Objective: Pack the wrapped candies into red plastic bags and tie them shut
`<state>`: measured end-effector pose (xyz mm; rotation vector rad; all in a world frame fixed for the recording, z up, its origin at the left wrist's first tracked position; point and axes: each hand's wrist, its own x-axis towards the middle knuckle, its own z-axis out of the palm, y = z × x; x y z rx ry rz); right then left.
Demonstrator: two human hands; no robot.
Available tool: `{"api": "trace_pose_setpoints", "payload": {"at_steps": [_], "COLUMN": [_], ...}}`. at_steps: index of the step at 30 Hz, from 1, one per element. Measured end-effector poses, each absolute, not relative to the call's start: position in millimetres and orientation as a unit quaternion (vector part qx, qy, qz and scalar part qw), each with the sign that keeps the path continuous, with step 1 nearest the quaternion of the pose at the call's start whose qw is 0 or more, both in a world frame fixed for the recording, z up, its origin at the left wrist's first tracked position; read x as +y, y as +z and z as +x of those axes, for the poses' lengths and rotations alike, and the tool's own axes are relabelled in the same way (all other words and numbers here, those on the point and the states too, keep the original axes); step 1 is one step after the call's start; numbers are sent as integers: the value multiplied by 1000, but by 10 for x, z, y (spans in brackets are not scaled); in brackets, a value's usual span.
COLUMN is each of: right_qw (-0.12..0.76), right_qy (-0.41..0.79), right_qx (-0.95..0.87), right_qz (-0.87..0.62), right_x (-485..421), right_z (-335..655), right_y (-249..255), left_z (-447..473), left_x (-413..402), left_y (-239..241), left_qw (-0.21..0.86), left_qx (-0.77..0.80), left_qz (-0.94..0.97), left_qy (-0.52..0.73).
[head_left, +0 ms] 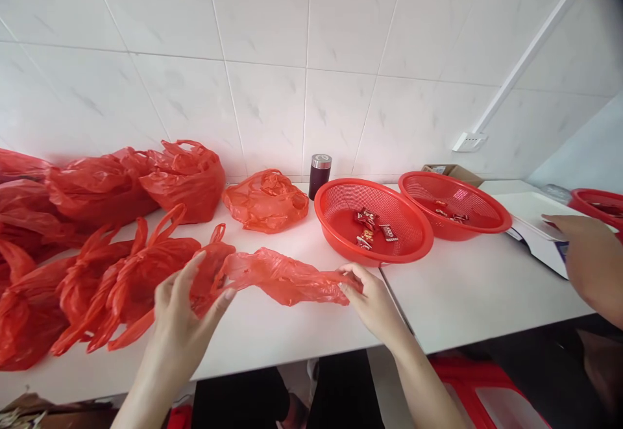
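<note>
A thin, crumpled red plastic bag (287, 280) is stretched sideways above the white table. My right hand (372, 299) pinches its right end between thumb and fingers. At the other end is my left hand (180, 312), with thumb and fingers spread wide apart. The bag's left edge lies by the left thumb tip; whether they touch is hard to tell. Just behind the left hand sits a small red bag (211, 267), partly covered by the fingers. Beyond the stretched bag, a red colander (326, 237) holds several wrapped sweets (367, 218).
Filled red bags (131, 273) crowd the table's left side. A loose red bag (265, 202) and a dark tumbler (320, 176) stand near the wall. Rightward are a second colander (496, 221), a white scale (535, 237) and another person's hand (579, 234). A seam crosses the tabletop.
</note>
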<state>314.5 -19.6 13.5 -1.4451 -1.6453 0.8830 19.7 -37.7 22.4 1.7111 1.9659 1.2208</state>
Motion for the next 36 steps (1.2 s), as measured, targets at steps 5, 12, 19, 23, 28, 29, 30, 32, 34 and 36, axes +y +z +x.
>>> {"api": "trace_pose_setpoints", "payload": {"at_steps": [5, 12, 19, 23, 28, 29, 30, 32, 34, 36], "right_qw": [391, 342, 190, 10, -13, 0, 19, 68, 132, 216], "right_qy": [338, 209, 168, 205, 302, 322, 344, 396, 464, 498], "right_qx": [-679, -769, -861, -839, -786, -783, -784, -789, -778, -757], "right_qz": [-521, -498, -440, -504, -539, -532, -517, -465, -403, -365], "right_x": [-139, -535, -549, -212, -210, -236, -254, -242, -111, 180], "right_z": [3134, 3239, 2731, 3070, 3394, 3395, 3390, 3398, 3476, 3634], "right_y": [160, 636, 606, 79, 44, 115, 202, 412, 638, 819], "left_z": [472, 391, 650, 440, 306, 331, 360, 410, 427, 419], "left_x": [-270, -36, -146, -162, -106, -86, -68, -44, -46, -74], "left_y": [200, 143, 256, 214, -33, -84, -124, -161, -131, -50], "left_qw": [-17, 305, 610, 721, 466, 372, 286, 178, 165, 203], "left_qx": [579, 602, 470, 395, 514, 550, 578, 601, 580, 548], "left_qz": [737, 671, 516, 405, 670, 708, 729, 745, 766, 783], "left_qy": [349, 306, 375, 400, 264, 240, 229, 227, 222, 214]}}
